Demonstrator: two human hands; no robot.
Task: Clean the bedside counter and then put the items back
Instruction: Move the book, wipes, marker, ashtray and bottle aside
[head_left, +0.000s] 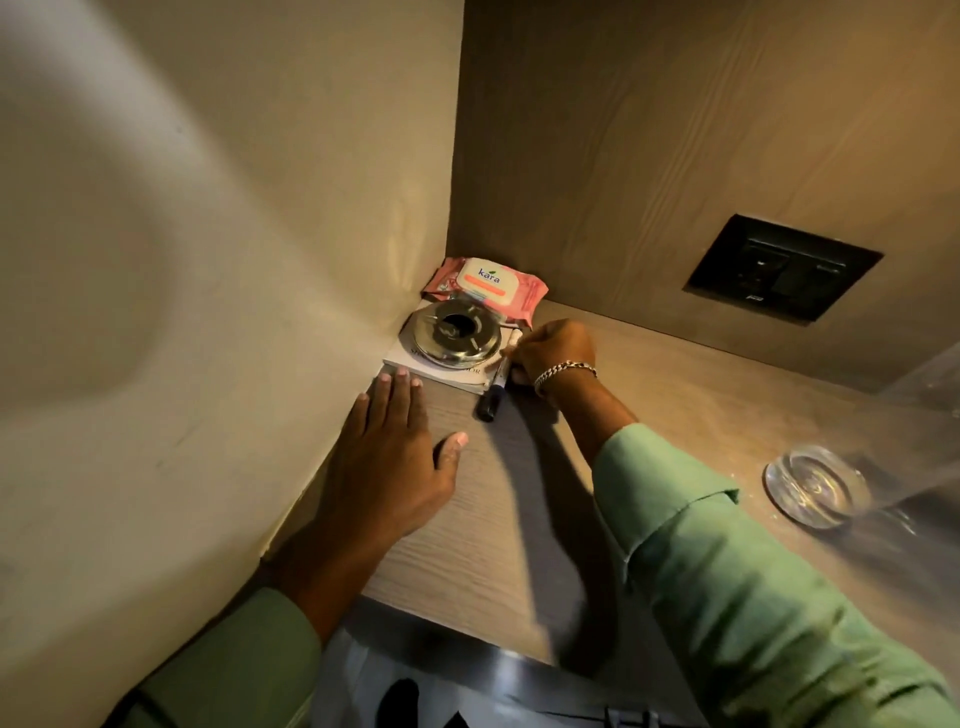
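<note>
- A plain cream wall (156, 260) took up the whole left side, and it met a wood-grain back panel (649, 130) at the corner.
- The bedside counter (483, 519) was a pale wood-grain top running from that corner out to the right.
- My left hand (387, 462) lay flat on the counter next to the wall, palm down, fingers spread and holding nothing; its fingertips reached the near edge of a white booklet (415, 366).
- On the booklet, tucked into the corner, sat a round metal ashtray (454, 338).
- Behind the ashtray, a pink pack of wipes (485, 283) rested against the back panel.
- A black marker (491, 400) lay at the booklet's right edge, its near end on the bare counter.
- My right hand (553, 351), a chain bracelet (563, 371) on the wrist, was curled closed around the marker's far end.
- A black socket plate (782, 275) was set into the back panel on the right.
- A clear glass dish (815, 486) stood on the counter well to the right, apart from the rest.
</note>
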